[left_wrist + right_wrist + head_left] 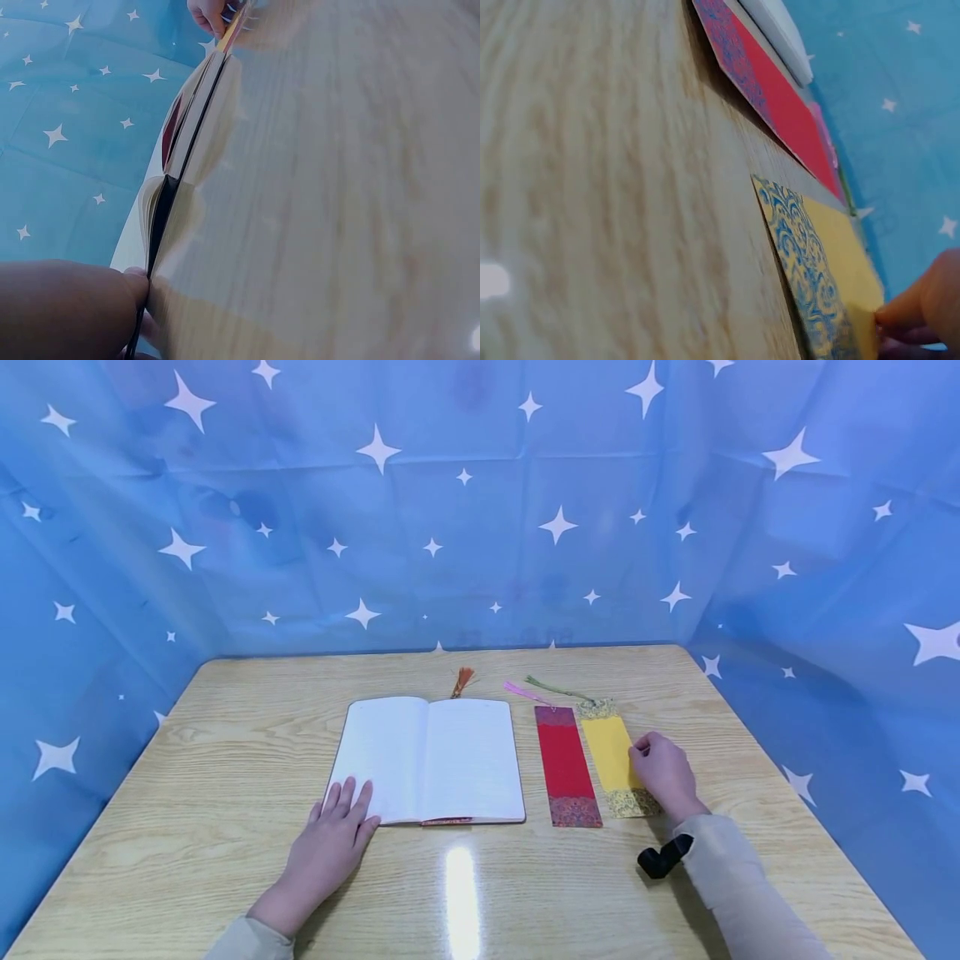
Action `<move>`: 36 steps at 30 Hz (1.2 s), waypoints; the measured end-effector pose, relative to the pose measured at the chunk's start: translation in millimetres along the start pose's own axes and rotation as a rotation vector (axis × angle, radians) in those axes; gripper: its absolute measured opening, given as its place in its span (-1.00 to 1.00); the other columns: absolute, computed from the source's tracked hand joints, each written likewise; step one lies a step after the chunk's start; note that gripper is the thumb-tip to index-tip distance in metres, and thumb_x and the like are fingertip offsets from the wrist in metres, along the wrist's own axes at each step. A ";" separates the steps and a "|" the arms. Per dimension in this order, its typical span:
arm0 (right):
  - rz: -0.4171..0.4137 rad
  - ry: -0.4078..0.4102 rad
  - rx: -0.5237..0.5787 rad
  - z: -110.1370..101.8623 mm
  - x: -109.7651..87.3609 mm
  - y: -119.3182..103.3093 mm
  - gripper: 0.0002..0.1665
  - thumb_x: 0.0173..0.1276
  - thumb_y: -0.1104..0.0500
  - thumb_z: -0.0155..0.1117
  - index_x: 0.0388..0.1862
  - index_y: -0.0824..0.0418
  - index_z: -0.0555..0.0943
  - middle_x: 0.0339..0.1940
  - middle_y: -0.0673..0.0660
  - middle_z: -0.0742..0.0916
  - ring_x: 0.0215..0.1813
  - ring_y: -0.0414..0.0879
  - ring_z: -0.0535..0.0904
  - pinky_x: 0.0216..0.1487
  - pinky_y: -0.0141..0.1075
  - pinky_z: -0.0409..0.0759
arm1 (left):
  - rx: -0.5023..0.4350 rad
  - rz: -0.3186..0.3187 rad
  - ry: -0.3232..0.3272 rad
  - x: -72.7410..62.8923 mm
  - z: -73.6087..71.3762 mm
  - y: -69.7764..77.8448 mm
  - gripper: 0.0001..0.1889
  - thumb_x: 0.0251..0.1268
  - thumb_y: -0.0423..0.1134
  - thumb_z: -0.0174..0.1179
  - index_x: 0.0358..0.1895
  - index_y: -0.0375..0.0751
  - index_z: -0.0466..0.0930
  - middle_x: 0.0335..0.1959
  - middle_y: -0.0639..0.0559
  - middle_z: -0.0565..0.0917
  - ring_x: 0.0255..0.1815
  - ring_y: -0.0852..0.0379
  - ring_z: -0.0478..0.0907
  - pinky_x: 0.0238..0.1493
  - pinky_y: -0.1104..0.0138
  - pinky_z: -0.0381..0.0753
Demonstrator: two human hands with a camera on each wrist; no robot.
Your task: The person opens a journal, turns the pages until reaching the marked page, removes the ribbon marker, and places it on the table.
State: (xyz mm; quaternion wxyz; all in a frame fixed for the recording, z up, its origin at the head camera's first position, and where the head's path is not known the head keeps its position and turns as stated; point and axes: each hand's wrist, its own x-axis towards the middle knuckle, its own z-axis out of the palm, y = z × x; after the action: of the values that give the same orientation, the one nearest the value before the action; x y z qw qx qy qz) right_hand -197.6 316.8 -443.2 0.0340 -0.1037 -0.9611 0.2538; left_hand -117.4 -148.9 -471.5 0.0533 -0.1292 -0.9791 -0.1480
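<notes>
An open notebook (pixel 472 760) with blank-looking pages lies at the middle of the table. My left hand (pixel 327 843) rests on its lower left corner, fingers spread over the page. From between its pages a red patterned end (pixel 447 821) peeks out at the bottom edge, and an orange tassel (pixel 462 682) sticks out at the top. To the right, a yellow bookmark (pixel 609 752) with patterned ends and a green tassel lies beside a red bookmark (pixel 564 760) with a pink tassel. My right hand (pixel 666 772) pinches the yellow bookmark's right edge, as the right wrist view also shows.
The light wood table (pixel 225 760) ends at a rounded back edge. A blue curtain (pixel 480 568) with white stars hangs behind it and along both sides. A black device (pixel 663 857) is strapped at the right wrist, low over the tabletop.
</notes>
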 end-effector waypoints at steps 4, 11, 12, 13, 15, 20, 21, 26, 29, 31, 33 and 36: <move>-0.006 0.007 -0.031 0.1 -0.6 0.2 -0.73 0.34 0.15 0.01 -0.22 0.33 0.55 -0.31 0.26 0.65 -0.40 0.03 0.51 -0.49 -0.22 0.41 | 0.000 0.002 0.001 -0.3 0.0 0.1 -0.45 0.41 -0.04 -0.01 0.35 -0.26 0.27 0.33 -0.33 0.24 0.36 -0.27 0.10 0.22 -0.20 0.14; -0.032 0.004 -0.045 -0.8 -2.1 -10.2 -0.70 0.40 0.14 0.00 -0.13 0.36 0.52 -0.27 0.28 0.63 -0.37 0.03 0.50 -0.44 -0.20 0.44 | -0.004 0.005 0.013 -0.8 0.2 -0.3 -0.45 0.40 -0.04 -0.01 0.35 -0.26 0.27 0.32 -0.33 0.24 0.36 -0.28 0.10 0.22 -0.20 0.14; -0.039 0.004 -0.046 -1.0 -2.7 -12.8 -0.70 0.40 0.14 0.00 -0.12 0.36 0.52 -0.27 0.28 0.63 -0.37 0.03 0.50 -0.45 -0.20 0.45 | -0.003 0.006 0.016 -0.7 0.1 -0.3 -0.45 0.40 -0.05 -0.01 0.35 -0.26 0.27 0.32 -0.33 0.25 0.36 -0.28 0.10 0.22 -0.20 0.14; -0.050 0.006 -0.048 -1.3 -3.4 -15.8 -0.69 0.40 0.14 0.00 -0.12 0.37 0.53 -0.27 0.28 0.63 -0.37 0.03 0.51 -0.45 -0.20 0.45 | -0.002 0.006 0.017 -0.5 0.1 -0.4 -0.45 0.40 -0.05 0.00 0.35 -0.26 0.27 0.32 -0.33 0.25 0.36 -0.28 0.10 0.22 -0.20 0.14; -0.069 0.008 -0.054 -1.3 -4.7 -21.4 -0.68 0.40 0.14 0.01 -0.10 0.38 0.53 -0.28 0.27 0.63 -0.38 0.02 0.51 -0.45 -0.19 0.46 | -0.001 0.006 0.018 -0.3 0.0 -0.5 -0.45 0.40 -0.05 0.00 0.34 -0.26 0.28 0.32 -0.33 0.25 0.36 -0.28 0.11 0.22 -0.20 0.15; -0.129 0.017 -0.066 -0.6 -9.5 -34.3 -0.67 0.39 0.14 0.05 -0.11 0.40 0.55 -0.31 0.26 0.63 -0.40 0.01 0.50 -0.46 -0.18 0.47 | -0.001 0.001 0.003 -0.4 0.6 -0.8 -0.45 0.41 -0.03 -0.02 0.35 -0.25 0.26 0.33 -0.33 0.23 0.36 -0.28 0.09 0.22 -0.20 0.14; -0.146 0.019 -0.065 -0.1 -10.4 -36.3 -0.68 0.39 0.14 0.06 -0.11 0.39 0.55 -0.32 0.26 0.63 -0.40 0.01 0.50 -0.45 -0.18 0.48 | 0.000 0.001 0.001 -0.5 0.8 -1.0 -0.45 0.41 -0.03 -0.02 0.35 -0.25 0.26 0.33 -0.33 0.23 0.37 -0.28 0.09 0.23 -0.20 0.14; -0.227 0.019 -0.042 3.5 -15.5 -45.4 -0.69 0.37 0.14 0.11 -0.11 0.39 0.56 -0.30 0.25 0.63 -0.36 0.02 0.51 -0.42 -0.15 0.51 | 0.004 0.002 0.000 -0.4 0.7 -0.7 -0.45 0.41 -0.03 -0.02 0.36 -0.25 0.26 0.33 -0.33 0.23 0.37 -0.27 0.08 0.23 -0.20 0.14; -0.269 0.009 -0.017 7.6 -17.3 -50.1 -0.68 0.36 0.14 0.13 -0.09 0.38 0.56 -0.30 0.25 0.64 -0.35 0.03 0.53 -0.39 -0.13 0.52 | 0.006 0.002 0.003 -0.4 0.8 -0.6 -0.45 0.41 -0.03 -0.02 0.35 -0.25 0.26 0.33 -0.34 0.24 0.37 -0.27 0.09 0.23 -0.20 0.14; -0.280 -0.013 0.000 10.9 -18.7 -53.3 -0.66 0.36 0.12 0.14 -0.05 0.36 0.55 -0.27 0.23 0.64 -0.33 0.02 0.53 -0.35 -0.14 0.54 | 0.009 0.004 0.006 -0.5 1.2 -0.8 -0.45 0.41 -0.03 -0.02 0.35 -0.25 0.26 0.33 -0.34 0.24 0.37 -0.27 0.09 0.23 -0.20 0.14; -0.279 -0.044 0.013 13.9 -20.5 -57.4 -0.63 0.35 0.09 0.17 -0.01 0.34 0.53 -0.24 0.22 0.64 -0.31 0.00 0.53 -0.33 -0.16 0.56 | 0.012 0.005 0.010 -0.7 1.8 -1.0 -0.45 0.41 -0.04 -0.02 0.35 -0.25 0.27 0.32 -0.34 0.25 0.36 -0.27 0.09 0.22 -0.20 0.14; -0.272 -0.085 0.022 18.1 -23.8 -64.5 -0.60 0.32 0.07 0.21 0.03 0.28 0.53 -0.19 0.18 0.64 -0.28 -0.03 0.51 -0.28 -0.20 0.58 | 0.015 0.008 0.010 -0.5 2.2 -0.9 -0.45 0.41 -0.03 -0.03 0.35 -0.25 0.27 0.32 -0.34 0.25 0.36 -0.28 0.10 0.23 -0.20 0.14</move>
State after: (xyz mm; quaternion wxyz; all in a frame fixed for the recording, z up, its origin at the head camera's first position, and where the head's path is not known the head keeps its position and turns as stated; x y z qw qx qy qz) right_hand -188.2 248.2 -427.3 0.0287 0.0388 -0.9640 0.2615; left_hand -117.3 -149.2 -473.9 0.0599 -0.1318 -0.9793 -0.1412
